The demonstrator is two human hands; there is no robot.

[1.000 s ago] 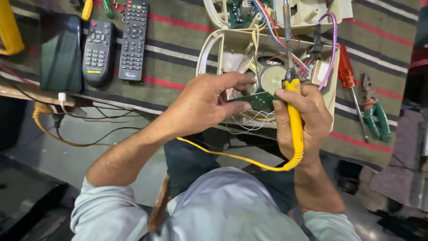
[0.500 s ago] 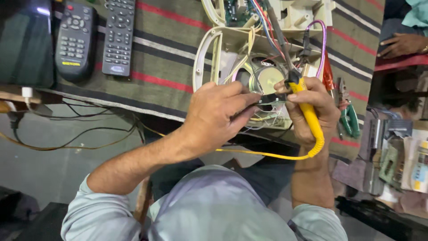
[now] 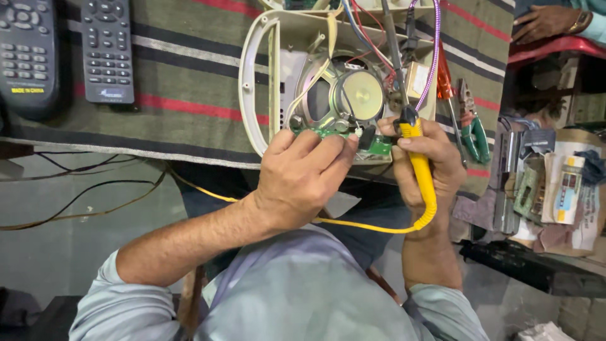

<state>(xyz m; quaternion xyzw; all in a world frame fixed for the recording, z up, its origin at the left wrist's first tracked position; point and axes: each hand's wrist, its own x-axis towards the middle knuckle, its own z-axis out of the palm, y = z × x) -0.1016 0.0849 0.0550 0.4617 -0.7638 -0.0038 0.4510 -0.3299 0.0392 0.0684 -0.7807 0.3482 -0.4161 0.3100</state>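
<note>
Striped cloth point(image 3: 189, 76) covers the workbench across the upper frame. At upper centre lies an opened cream casing point(image 3: 255, 82) with a round speaker point(image 3: 360, 95) inside. Two dark remotes point(image 3: 107, 50) sit upper left. The left hand point(image 3: 303, 177), fingers curled, pinches a small green circuit board point(image 3: 372, 146) at the casing's lower edge. Just right, the right hand point(image 3: 429, 170) grips a yellow-handled soldering iron point(image 3: 420, 170), closed around it.

left hand point(image 3: 303, 183): slid up onto the green circuit board point(image 3: 372, 146) | right hand point(image 3: 429, 167): soldering iron point(image 3: 413, 148) tipped more upright, tip deeper in the speaker case point(image 3: 259, 82) | remote controls point(image 3: 107, 50): now at the top-left edge
</note>
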